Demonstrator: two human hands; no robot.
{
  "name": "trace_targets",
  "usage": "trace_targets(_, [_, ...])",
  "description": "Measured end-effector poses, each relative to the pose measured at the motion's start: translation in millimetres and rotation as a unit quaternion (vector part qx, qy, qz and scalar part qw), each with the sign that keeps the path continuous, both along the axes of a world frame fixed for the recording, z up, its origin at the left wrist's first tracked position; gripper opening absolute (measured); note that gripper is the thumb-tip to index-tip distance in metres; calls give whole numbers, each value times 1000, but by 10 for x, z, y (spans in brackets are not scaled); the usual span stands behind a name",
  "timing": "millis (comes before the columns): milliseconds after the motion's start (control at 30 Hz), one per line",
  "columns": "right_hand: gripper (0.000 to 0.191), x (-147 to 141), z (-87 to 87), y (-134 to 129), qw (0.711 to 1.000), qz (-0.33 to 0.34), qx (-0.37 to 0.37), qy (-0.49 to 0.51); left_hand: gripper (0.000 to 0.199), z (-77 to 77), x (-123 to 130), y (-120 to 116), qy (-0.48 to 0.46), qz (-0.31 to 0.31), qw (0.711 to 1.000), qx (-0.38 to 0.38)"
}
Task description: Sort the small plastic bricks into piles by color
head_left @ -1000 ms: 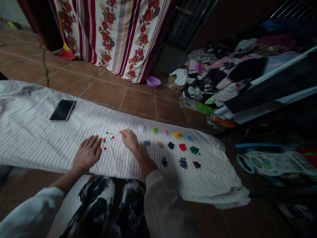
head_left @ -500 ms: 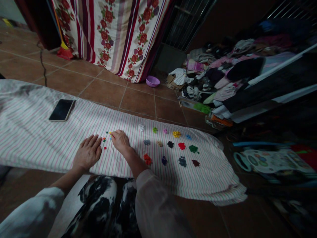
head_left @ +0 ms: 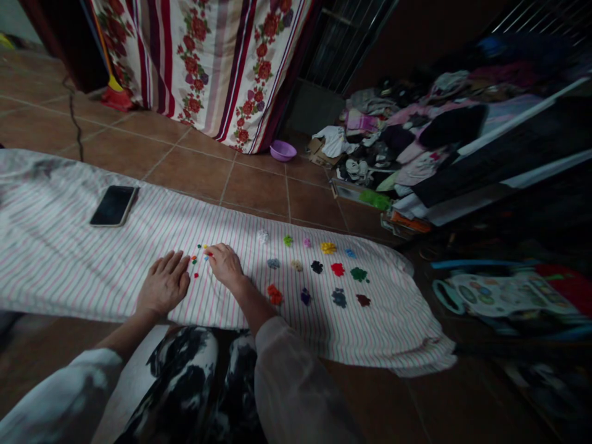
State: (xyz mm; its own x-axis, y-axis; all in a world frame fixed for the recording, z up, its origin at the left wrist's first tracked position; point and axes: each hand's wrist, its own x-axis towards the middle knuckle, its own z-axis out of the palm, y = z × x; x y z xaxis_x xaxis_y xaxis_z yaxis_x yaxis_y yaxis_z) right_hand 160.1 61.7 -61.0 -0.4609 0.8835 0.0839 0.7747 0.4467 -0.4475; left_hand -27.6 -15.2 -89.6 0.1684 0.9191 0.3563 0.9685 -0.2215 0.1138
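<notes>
On the striped cloth (head_left: 139, 271), my left hand (head_left: 164, 285) lies flat with its fingers stretched out, just left of a few tiny coloured pieces. One of these is a red piece (head_left: 196, 275); a green piece (head_left: 199, 246) lies farther back. My right hand (head_left: 224, 264) is at the right of these pieces, thumb and fingertips pressed together over something small, its colour partly hidden by the fingers. Right of that hand, small piles sorted by colour sit in rows, among them a yellow pile (head_left: 328, 248), an orange pile (head_left: 274, 294) and a dark green pile (head_left: 359, 274).
A phone (head_left: 114, 206) lies on the cloth at the left. Beyond are a floral curtain (head_left: 198, 68), a purple basin (head_left: 282, 150) and a red dustpan (head_left: 118, 97) on the tiled floor. Heaped clothes (head_left: 407, 135) fill the back right.
The view has shifted slightly. My right fingertips have moved a little at the small pieces, and a red bit now shows beside them. My left hand stays flat in place.
</notes>
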Motion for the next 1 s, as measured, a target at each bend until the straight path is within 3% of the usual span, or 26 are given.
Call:
trace_targets(300, [25,14,-16,-37,999,24,11,-18,53,20,1,-7,4,1,1000,-5])
trace_targets(467, [19,-9,25,-57,1000,6,2,-13,52,33,-1,-14,-23,-2,1000,-11])
trace_targets(700, [19,-7,34,-187,999,4,49,11,50,39,-11,-18,-54,-13,998,-6])
trace_targets(1000, [16,118,-6,-348,999,-30,27,19,53,49,-6,-26,-56,-4,998,-32])
